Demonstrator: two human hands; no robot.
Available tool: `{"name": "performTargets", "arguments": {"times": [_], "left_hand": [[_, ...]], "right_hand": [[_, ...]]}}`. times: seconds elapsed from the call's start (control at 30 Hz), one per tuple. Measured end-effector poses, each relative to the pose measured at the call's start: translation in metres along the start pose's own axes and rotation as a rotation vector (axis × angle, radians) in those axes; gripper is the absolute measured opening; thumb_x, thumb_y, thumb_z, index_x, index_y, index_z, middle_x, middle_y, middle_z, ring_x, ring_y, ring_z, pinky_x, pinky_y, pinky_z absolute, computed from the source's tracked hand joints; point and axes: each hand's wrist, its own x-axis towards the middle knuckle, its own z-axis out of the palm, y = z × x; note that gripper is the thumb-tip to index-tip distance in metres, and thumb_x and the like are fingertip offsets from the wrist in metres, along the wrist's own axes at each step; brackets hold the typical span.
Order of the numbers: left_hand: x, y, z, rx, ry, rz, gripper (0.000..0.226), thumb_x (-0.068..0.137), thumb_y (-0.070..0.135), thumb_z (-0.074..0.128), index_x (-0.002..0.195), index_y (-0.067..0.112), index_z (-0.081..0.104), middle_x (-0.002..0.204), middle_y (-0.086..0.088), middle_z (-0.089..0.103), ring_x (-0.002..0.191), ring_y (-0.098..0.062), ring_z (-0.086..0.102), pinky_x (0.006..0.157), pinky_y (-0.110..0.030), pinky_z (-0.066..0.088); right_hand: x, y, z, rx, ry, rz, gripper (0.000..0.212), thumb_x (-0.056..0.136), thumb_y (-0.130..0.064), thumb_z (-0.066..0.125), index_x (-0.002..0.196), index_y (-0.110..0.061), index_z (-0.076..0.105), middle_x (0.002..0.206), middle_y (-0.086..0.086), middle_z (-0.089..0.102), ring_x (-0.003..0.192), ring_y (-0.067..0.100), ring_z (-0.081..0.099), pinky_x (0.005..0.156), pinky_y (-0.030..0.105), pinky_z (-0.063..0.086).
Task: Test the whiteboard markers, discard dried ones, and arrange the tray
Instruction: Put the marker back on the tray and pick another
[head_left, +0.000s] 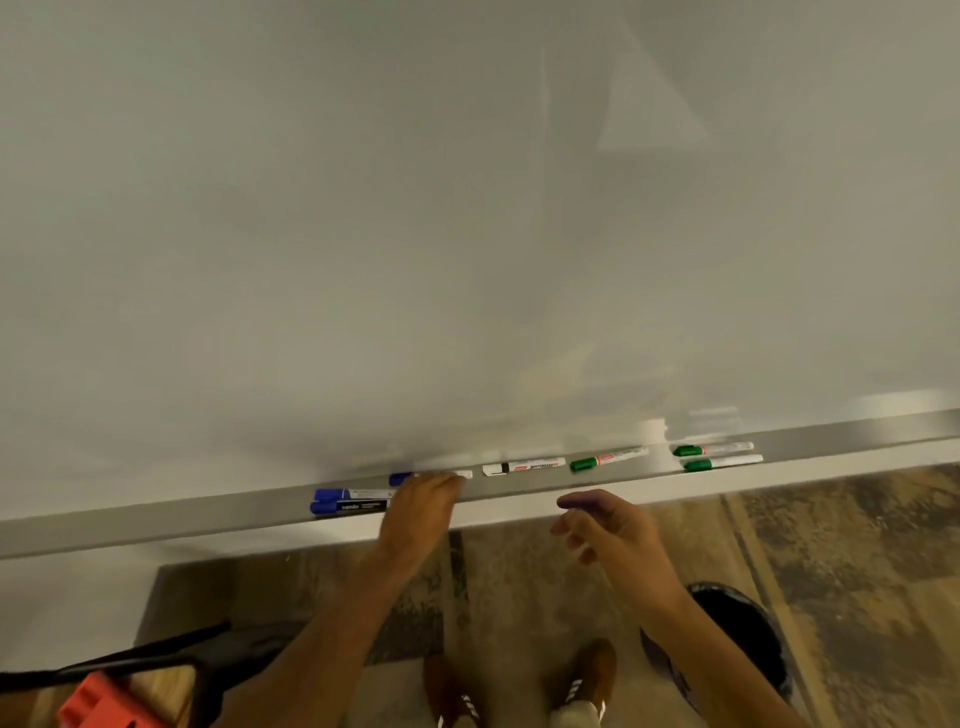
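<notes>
— How far along do you reckon they are?

— Late on, I'd say. The markers lie along the tray (156, 525) sorted by colour: two blue ones (349, 501) at the left, a third blue (401, 478) beside them, a black one (522, 467) in the middle, then one green (605, 459) and a green pair (719, 455). All look capped. The board (467, 208) shows no test strokes, so whether every one has been tried I can't tell.

— And the hands?

— The left hand (423, 506) rests its fingers on the third blue marker, nudging or taking it, I can't say which. The right hand (602, 525) hangs loosely curled just below the tray, holding nothing.

— Any dried ones thrown out?

— There's a bin (748, 623) by the right arm; its contents are hidden.
</notes>
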Motion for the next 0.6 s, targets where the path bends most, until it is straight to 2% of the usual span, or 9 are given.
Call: {"name": "performTargets", "arguments": {"times": [0.1,0.17,0.23,0.3,0.37,0.43,0.53,0.57,0.6], "left_hand": [[0.027,0.042,0.021,-0.038,-0.043,0.039,0.040,0.096,0.013,0.057,0.136,0.012,0.055,0.137,-0.008,0.058,0.126,-0.024,0.054,0.110,-0.038,0.039],[0.046,0.057,0.041,-0.007,-0.065,0.048,0.040,0.098,0.015,0.050,0.138,0.015,0.051,0.140,-0.005,0.055,0.128,-0.022,0.051,0.110,-0.035,0.037],[0.060,0.064,0.056,0.026,-0.076,0.034,0.031,0.095,0.017,0.054,0.127,0.019,0.058,0.127,-0.002,0.062,0.115,-0.020,0.059,0.102,-0.033,0.045],[0.066,0.065,0.066,0.095,-0.059,-0.018,0.019,0.084,0.017,0.070,0.102,0.022,0.066,0.099,0.001,0.069,0.090,-0.018,0.064,0.087,-0.033,0.052],[0.068,0.065,0.070,0.155,-0.114,-0.079,0.028,0.063,0.019,0.089,0.080,0.024,0.068,0.076,0.004,0.067,0.069,-0.015,0.063,0.074,-0.034,0.057],[0.068,0.064,0.078,0.214,-0.110,-0.103,0.039,0.042,0.023,0.098,0.069,0.023,0.069,0.067,0.005,0.065,0.058,-0.014,0.063,0.063,-0.032,0.059],[0.067,0.061,0.082,0.195,-0.136,-0.168,0.048,0.033,0.027,0.100,0.071,0.025,0.071,0.075,0.006,0.067,0.059,-0.010,0.064,0.058,-0.025,0.057],[0.066,0.064,0.078,0.186,-0.139,-0.194,0.049,0.039,0.028,0.099,0.079,0.025,0.072,0.085,0.004,0.068,0.067,-0.010,0.067,0.063,-0.024,0.058],[0.064,0.072,0.070,0.144,-0.153,-0.222,0.046,0.055,0.028,0.094,0.094,0.022,0.071,0.103,0.001,0.068,0.082,-0.013,0.069,0.074,-0.025,0.058]], "right_hand": [[0.000,0.001,-0.018,-0.056,-0.038,0.008,0.017,0.096,-0.013,0.059,0.105,-0.023,0.069,0.094,-0.004,0.073,0.084,0.004,0.070,0.068,0.015,0.053],[0.001,0.004,-0.035,-0.084,-0.040,0.032,0.017,0.096,-0.013,0.059,0.103,-0.025,0.069,0.094,-0.006,0.073,0.083,0.001,0.069,0.067,0.016,0.053],[0.003,0.007,-0.053,-0.100,-0.043,0.051,0.017,0.096,-0.014,0.059,0.101,-0.026,0.069,0.093,-0.005,0.073,0.083,0.003,0.069,0.068,0.018,0.053],[0.005,0.011,-0.073,-0.108,-0.040,0.056,0.017,0.096,-0.013,0.059,0.100,-0.026,0.070,0.092,-0.004,0.074,0.085,0.007,0.070,0.069,0.019,0.054],[0.005,0.013,-0.091,-0.110,-0.032,0.056,0.018,0.096,-0.012,0.059,0.100,-0.026,0.070,0.090,-0.004,0.074,0.084,0.009,0.070,0.070,0.020,0.055],[0.004,0.015,-0.106,-0.104,-0.028,0.045,0.018,0.096,-0.012,0.058,0.100,-0.024,0.070,0.089,-0.003,0.074,0.082,0.008,0.070,0.072,0.022,0.056],[0.005,0.018,-0.119,-0.097,-0.034,0.039,0.018,0.096,-0.011,0.058,0.101,-0.023,0.070,0.090,-0.002,0.074,0.081,0.006,0.070,0.070,0.020,0.055],[0.005,0.018,-0.123,-0.092,-0.034,0.037,0.018,0.096,-0.011,0.058,0.101,-0.023,0.070,0.091,-0.002,0.074,0.081,0.007,0.070,0.070,0.020,0.055],[0.005,0.018,-0.127,-0.088,-0.029,0.036,0.019,0.096,-0.011,0.058,0.101,-0.024,0.070,0.091,-0.002,0.074,0.081,0.009,0.070,0.070,0.021,0.055]]}}
